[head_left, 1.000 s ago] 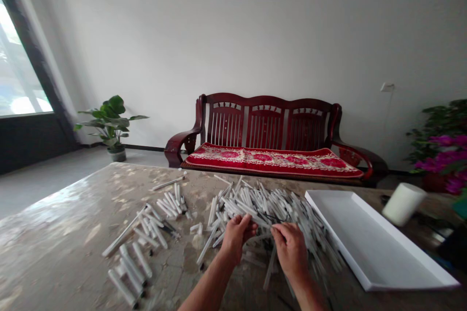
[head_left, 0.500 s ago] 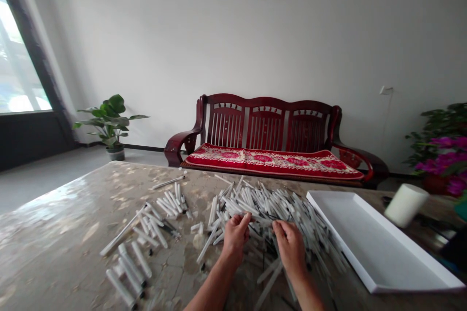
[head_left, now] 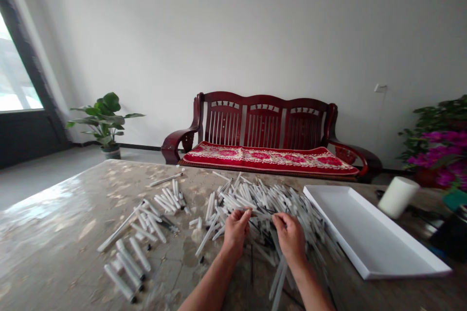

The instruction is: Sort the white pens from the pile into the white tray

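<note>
- The left hand – fingers curled, tips pinching a white tube at the near edge of the pile on the desk.
- The right hand – curled likewise, pinching the tube's other end.
- A white tray lies just right of the pile; loose tubes lie scattered to its left.

Bare tabletop lies open at the far left. Scattered tubes, the tube pile and the white tray crowd the rest — little clearance between them.
</note>
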Demonstrator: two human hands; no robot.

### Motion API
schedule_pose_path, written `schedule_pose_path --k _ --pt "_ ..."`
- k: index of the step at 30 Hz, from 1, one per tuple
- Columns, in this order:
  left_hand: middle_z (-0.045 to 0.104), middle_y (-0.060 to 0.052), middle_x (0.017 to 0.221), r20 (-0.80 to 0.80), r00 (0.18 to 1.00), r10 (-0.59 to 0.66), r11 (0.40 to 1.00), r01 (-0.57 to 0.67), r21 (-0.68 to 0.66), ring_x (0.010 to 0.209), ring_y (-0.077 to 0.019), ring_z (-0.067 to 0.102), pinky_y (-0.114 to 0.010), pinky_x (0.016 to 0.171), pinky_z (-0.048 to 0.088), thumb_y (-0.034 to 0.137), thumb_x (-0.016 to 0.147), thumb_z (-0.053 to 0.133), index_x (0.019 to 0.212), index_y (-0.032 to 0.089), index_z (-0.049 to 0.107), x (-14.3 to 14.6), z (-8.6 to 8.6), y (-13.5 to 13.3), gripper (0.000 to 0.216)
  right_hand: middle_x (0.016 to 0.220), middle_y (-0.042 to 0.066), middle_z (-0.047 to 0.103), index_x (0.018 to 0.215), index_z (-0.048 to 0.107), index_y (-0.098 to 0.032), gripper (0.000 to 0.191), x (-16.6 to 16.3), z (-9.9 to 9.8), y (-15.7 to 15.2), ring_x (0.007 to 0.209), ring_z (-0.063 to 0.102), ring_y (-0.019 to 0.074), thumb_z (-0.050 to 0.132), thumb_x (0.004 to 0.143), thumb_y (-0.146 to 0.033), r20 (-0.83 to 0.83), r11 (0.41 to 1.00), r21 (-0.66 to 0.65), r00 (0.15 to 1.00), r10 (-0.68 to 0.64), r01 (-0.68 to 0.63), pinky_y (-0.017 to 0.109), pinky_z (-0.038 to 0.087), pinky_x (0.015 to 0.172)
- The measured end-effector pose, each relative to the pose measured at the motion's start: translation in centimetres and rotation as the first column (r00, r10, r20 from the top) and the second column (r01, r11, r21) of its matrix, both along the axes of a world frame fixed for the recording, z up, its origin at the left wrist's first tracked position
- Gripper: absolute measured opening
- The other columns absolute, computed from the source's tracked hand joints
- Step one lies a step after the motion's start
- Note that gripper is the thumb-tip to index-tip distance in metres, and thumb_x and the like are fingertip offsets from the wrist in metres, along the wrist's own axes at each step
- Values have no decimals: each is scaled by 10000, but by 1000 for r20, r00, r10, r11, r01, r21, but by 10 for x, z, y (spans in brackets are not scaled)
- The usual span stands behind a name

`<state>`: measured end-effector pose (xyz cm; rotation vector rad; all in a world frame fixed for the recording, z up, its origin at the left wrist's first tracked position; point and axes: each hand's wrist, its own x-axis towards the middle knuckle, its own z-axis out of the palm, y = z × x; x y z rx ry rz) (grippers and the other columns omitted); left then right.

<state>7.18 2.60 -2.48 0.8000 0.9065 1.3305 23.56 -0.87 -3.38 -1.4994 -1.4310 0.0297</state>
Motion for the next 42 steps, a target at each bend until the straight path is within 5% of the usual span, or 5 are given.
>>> schedule_pose_path --k 9,16,20,36,42 --pt "668 1 615 76 997 24 1000 -24 -3 370 -20 305 -185 376 187 574 462 866 772 147 660 4 4 -2 567 760 79 743 814 754 -223 429 3 0 1 766 669 249 492 922 -545 0 999 -31 1000 12 -12 334 482 710" --pt "469 73 421 32 999 25 1000 -25 -8 349 -35 283 -198 374 178 628 486 832 640 158 624 4 2 2 537 911 80 766 917 778 -234 309 1 1 0 903 678 254 573 881 -463 -45 992 95 995 89 -85 377 503 855" --pt "560 41 500 23 999 33 999 -33 6 359 -26 290 -197 376 183 621 503 833 650 156 622 4 1 2 531 939 83 766 958 765 -223 342 1 4 -1 915 672 260 558 895 -488 -55 997 57 997 62 -59 388 498 855" --pt "494 71 435 5 1000 0 1000 -1 11 354 -33 287 -193 383 174 619 496 843 660 155 635 5 -1 1 534 820 75 744 807 741 -216 344 1 7 -4 839 642 240 526 922 -458 59 998 60 998 10 -13 360 460 822" --pt "482 73 440 5 1000 17 1000 -17 12 372 -37 299 -187 387 184 596 525 840 665 154 633 3 1 0 508 938 78 756 936 746 -220 323 1 9 -4 928 650 249 521 930 -452 52 995 100 998 21 -26 375 457 875"
